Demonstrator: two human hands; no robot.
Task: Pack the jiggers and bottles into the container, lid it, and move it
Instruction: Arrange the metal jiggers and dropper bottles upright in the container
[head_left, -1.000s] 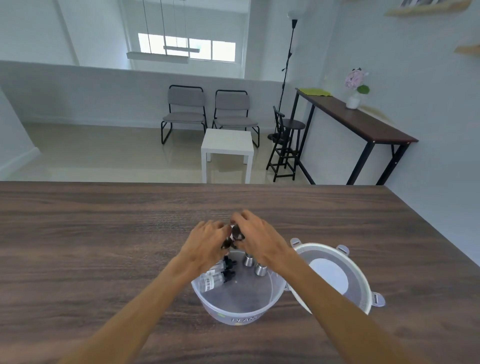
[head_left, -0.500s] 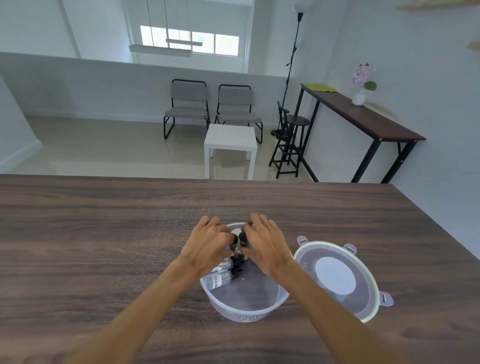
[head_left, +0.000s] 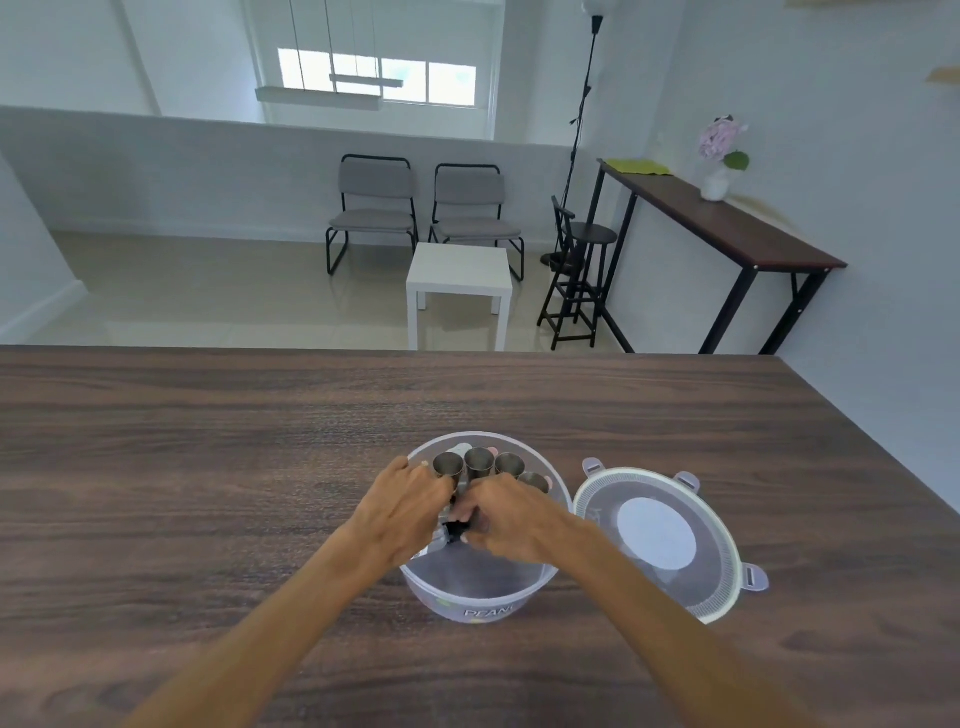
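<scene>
The clear round container (head_left: 480, 592) held four steel jiggers (head_left: 479, 462) at twelve o'clock; left hand (head_left: 402, 512) and right hand (head_left: 511, 514) hid the bottles, grip indeterminable.

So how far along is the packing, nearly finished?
Partway. Four small metal jiggers already stand upright along the far wall of the clear round plastic container. Both hands, left hand and right hand, are inside it, handling a small black-capped bottle. The round clear lid with clip tabs lies on the wooden table beside it, so lidding and moving remain.
</scene>
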